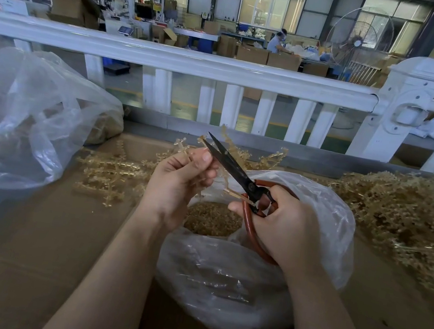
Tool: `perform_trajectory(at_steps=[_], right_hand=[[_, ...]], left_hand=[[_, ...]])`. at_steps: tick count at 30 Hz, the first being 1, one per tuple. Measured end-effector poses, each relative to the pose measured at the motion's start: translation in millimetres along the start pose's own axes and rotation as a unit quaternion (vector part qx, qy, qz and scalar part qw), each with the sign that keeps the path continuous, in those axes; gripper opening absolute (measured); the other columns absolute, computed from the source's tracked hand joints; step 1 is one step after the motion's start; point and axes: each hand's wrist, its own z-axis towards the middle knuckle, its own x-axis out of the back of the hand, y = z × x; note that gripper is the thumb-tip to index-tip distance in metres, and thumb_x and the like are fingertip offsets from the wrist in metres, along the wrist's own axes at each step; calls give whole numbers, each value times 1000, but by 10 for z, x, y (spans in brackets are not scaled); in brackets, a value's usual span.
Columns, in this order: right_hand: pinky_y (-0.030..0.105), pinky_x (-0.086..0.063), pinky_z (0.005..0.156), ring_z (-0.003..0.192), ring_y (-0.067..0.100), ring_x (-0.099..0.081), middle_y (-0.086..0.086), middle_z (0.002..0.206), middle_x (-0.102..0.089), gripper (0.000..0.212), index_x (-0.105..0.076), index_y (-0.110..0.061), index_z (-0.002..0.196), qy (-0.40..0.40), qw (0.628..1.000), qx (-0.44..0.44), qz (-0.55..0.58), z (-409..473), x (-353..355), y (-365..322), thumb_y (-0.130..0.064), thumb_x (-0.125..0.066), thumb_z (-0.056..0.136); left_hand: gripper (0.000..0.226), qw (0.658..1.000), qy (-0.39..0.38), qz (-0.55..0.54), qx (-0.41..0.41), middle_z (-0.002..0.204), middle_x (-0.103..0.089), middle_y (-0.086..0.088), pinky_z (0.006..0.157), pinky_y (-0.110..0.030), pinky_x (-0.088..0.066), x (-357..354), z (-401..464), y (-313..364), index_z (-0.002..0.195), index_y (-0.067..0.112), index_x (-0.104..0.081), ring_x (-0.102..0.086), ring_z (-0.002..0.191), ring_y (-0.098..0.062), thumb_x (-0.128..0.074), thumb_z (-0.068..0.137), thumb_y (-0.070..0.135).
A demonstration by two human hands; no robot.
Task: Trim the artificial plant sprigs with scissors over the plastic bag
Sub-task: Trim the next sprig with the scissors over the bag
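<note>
My left hand (178, 186) pinches a pale tan artificial sprig (184, 145) between thumb and fingers, its tip sticking up past my thumb. My right hand (284, 232) grips the red handles of black-bladed scissors (228, 160). The blades are nearly closed and point up and left, beside the sprig's tip. Both hands hover over an open clear plastic bag (330, 216) on the cardboard-covered table. Tan trimmings (210, 218) lie inside the bag.
A large heap of tan sprigs (406, 217) fills the right of the table. Loose sprigs (111, 176) lie left of my hands. A big clear bag (18, 118) stands at the left. A white railing (224, 71) runs behind the table.
</note>
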Motion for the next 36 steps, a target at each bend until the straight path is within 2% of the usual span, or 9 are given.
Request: perform_trajectory(at_steps=[7,11,15,19,21,23,27,31,36], right_hand=[[21,-52,61,69,1,-60,-17,74,-65,74,-68,-26,88,22,999,6,25,-19,32,-20,-92,-42,67],[12,-41,59,69,0,-57,-20,78,-64,66,-67,-29,94,21,1000,18,7,-17,60,-54,-86,-44,71],[13,-42,62,75,1,-54,-20,82,-64,71,-66,-31,96,7,1000,28,-6,-12,67,-64,-90,-39,69],[6,-35,64,77,-2,-50,-25,82,-56,71,-66,-33,98,5,1000,26,-3,-8,62,-77,-91,-38,67],[5,-32,65,77,-2,-50,-26,83,-55,69,-66,-34,99,-1,1000,23,-6,-8,65,-76,-89,-39,67],[6,-33,65,77,-1,-51,-25,83,-57,67,-66,-33,98,-4,1000,27,-11,-6,64,-63,-88,-41,68],[16,-50,64,74,1,-57,-19,80,-63,55,-65,-32,92,-4,999,29,-14,2,40,-46,-82,-52,72],[21,-50,58,68,3,-56,-17,73,-61,67,-66,-31,89,6,999,19,-25,-1,43,-73,-90,-39,70],[32,-56,61,67,9,-59,-13,71,-64,57,-67,-26,88,3,999,13,-36,0,36,-63,-79,-51,74]], left_hand=[[3,1000,8,20,5,76,-72,-3,69,-20,-53,8,13,-15,78,15,-76,-62,66,-11,-72,77,15],[8,998,20,56,-10,73,-69,-4,65,-19,-51,8,23,-43,90,7,-72,-60,66,-11,-71,83,10],[12,997,11,70,-21,67,-65,-4,61,-17,-47,15,15,-59,84,8,-70,-57,61,-10,-62,89,1],[2,998,-14,62,-3,67,-63,-1,66,-20,-47,22,6,-59,82,9,-68,-55,63,-10,-66,83,9],[8,998,-16,56,3,66,-60,0,68,-23,-44,22,12,-63,82,8,-65,-52,63,-12,-68,76,13],[10,998,-19,55,5,66,-57,0,68,-26,-40,22,17,-67,81,8,-62,-48,63,-12,-69,75,13],[7,998,-41,55,15,69,-61,2,67,-25,-39,31,10,-70,74,17,-67,-47,64,-11,-73,75,15],[4,997,-51,50,21,74,-65,2,64,-20,-42,39,5,-64,75,19,-69,-51,65,-10,-72,75,16],[3,997,-48,47,27,73,-64,2,66,-22,-42,15,-5,-58,77,19,-68,-53,66,-9,-70,75,17]])
